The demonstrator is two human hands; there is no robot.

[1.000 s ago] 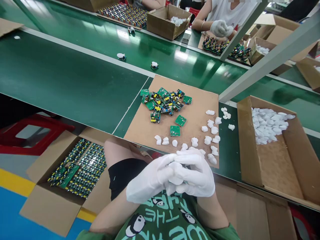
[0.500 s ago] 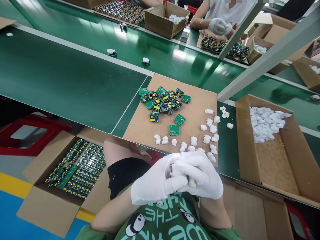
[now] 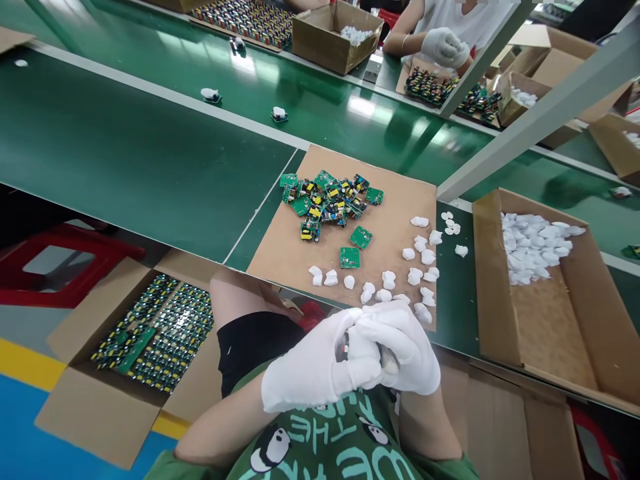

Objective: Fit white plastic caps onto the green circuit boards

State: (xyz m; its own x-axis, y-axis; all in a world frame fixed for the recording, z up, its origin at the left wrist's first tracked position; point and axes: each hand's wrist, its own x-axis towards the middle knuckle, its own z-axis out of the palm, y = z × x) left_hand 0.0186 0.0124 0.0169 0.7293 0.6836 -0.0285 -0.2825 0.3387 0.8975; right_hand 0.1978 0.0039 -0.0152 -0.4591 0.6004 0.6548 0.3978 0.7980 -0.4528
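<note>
1. At the lower centre of the frame, the gloved left hand [image 3: 320,367] and right hand [image 3: 407,353] meet, their grip closed together around a small item [image 3: 345,347], mostly hidden
2. It is probably light, perhaps with stiff, delicate parts, so a gentle hold at its edges seems wise
3. At the frame's centre, green circuit boards [image 3: 349,258] lie on a cardboard sheet [image 3: 277,257] over the table [image 3: 175,180]; they look rigid, best held by their edges
4. White pieces [image 3: 389,280] lie below and right of them, likely light, perhaps soft, suiting a light pinch
</note>
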